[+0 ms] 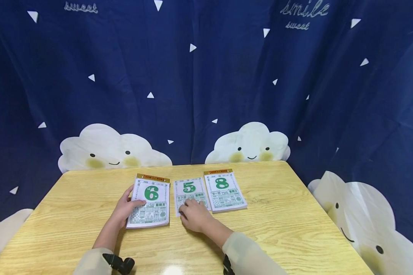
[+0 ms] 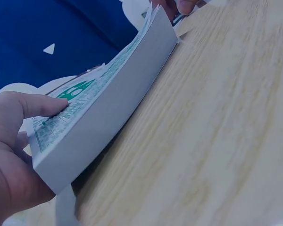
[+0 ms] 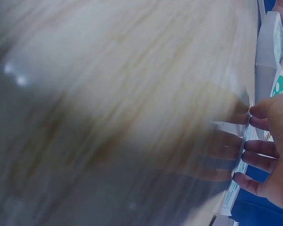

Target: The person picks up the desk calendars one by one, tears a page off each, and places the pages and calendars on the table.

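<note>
A thick tear-off calendar pad with a green 6 [image 1: 156, 210] is gripped at its left side by my left hand [image 1: 124, 209]. The thumb lies across the page and the other fingers go beneath; in the left wrist view the pad [image 2: 111, 92] is tilted, its left end raised off the table. To its right lies a thin calendar sheet with a green 5 [image 1: 189, 186], flat on the table. My right hand [image 1: 197, 217] rests its fingertips on the lower part of that sheet, covering some print. In the right wrist view the fingers are slightly bent and spread.
Another calendar pad with a green 8 [image 1: 223, 193] lies right of the sheet, close to its edge. All lie on a light wooden table [image 1: 275, 221]. A dark blue curtain [image 1: 227, 84] with clouds and white triangles hangs behind the table.
</note>
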A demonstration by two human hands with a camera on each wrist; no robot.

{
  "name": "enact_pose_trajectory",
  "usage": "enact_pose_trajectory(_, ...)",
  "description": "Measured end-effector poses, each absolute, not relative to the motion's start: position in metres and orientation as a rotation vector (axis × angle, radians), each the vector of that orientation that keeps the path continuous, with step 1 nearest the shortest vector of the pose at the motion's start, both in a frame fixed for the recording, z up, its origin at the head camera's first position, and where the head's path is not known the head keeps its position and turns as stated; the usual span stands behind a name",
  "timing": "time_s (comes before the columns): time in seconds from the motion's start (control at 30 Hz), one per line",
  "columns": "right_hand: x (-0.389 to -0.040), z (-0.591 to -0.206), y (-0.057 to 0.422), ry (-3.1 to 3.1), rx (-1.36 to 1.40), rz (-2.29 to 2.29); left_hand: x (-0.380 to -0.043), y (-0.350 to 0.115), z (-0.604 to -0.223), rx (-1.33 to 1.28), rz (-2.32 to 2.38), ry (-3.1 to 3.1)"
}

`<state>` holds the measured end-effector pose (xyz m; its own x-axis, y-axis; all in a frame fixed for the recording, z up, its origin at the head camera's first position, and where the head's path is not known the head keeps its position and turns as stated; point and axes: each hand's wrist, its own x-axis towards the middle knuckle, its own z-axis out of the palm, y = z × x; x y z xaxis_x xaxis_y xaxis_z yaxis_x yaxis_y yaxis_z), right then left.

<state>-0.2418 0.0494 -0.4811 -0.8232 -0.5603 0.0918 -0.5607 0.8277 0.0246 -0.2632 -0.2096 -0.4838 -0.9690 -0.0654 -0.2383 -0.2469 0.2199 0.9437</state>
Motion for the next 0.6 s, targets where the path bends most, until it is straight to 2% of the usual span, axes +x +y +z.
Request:
enact_pose_trajectory(0.23,-0.2438,-0.4799,0.0479,-2.926,0.889,0.012,-0.2658,-0.2141,-0.4773,-0.259,1.553,2.618)
enact_pose_trajectory(0.6,-0.2431,-0.4804,0.0463,-2.924,0.885,0.029,-0.2687,-0.2147,-0.4746,-0.203,1.432,2.717)
